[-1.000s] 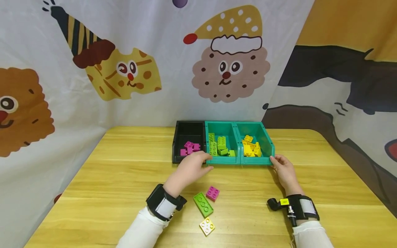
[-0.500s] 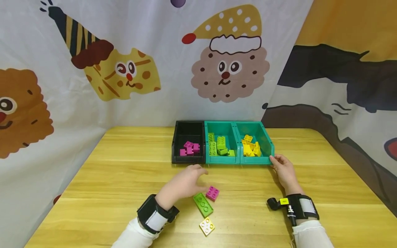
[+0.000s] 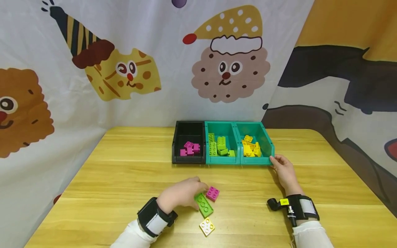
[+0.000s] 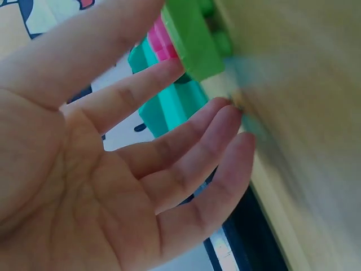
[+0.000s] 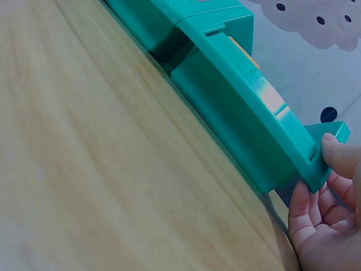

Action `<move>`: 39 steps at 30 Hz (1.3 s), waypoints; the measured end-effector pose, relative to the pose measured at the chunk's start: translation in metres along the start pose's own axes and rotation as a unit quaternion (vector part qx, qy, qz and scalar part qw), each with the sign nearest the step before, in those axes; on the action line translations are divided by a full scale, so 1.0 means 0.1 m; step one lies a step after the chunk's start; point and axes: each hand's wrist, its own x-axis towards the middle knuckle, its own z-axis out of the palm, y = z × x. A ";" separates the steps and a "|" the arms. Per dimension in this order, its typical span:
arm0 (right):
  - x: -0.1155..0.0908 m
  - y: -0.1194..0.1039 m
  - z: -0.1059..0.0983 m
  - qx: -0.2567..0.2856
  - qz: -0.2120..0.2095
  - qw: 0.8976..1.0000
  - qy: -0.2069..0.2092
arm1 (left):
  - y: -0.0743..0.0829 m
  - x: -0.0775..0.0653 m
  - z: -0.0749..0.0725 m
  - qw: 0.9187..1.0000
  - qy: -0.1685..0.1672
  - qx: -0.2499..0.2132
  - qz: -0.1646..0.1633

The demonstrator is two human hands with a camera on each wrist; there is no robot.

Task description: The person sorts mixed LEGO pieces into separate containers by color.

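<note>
My left hand [image 3: 181, 194] is at the near end of a lime-green toy building brick [image 3: 204, 205], thumb and index finger on either side of it. The brick lies hollow side up, its studs toward the table in the left wrist view; the other fingers [image 4: 186, 180] are loosely bent. Just beyond is a pink brick [image 3: 212, 193], and nearer me a yellow brick [image 3: 207, 226]. My right hand [image 3: 283, 170] pinches the front right corner of the right teal bin [image 5: 237, 113] between thumb and fingers.
Left of that bin stand another teal bin [image 3: 221, 160] with green bricks [image 3: 221, 143] and a black bin [image 3: 183, 160] with pink bricks [image 3: 190, 150]. Yellow bricks [image 3: 249, 148] lie in the right bin. A printed curtain [image 3: 173, 110] hangs behind the wooden table [image 3: 124, 172].
My left hand has come back from the front of the black bin toward me and down to the green brick, which has shifted slightly. The right hand stays at the bin corner.
</note>
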 end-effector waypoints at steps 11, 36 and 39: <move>0.00 0.00 -0.01 -0.009 -0.009 1.000 -0.005 | -0.02 0.06 0.08 1.000 0.021 0.018 0.006; -0.02 -0.01 0.00 -0.011 -0.014 1.000 -0.002 | -0.13 -0.05 -0.11 0.999 0.031 -0.028 -0.028; -0.02 -0.01 0.00 -0.014 -0.009 1.000 -0.001 | -0.13 -0.05 -0.14 0.998 0.051 -0.032 -0.029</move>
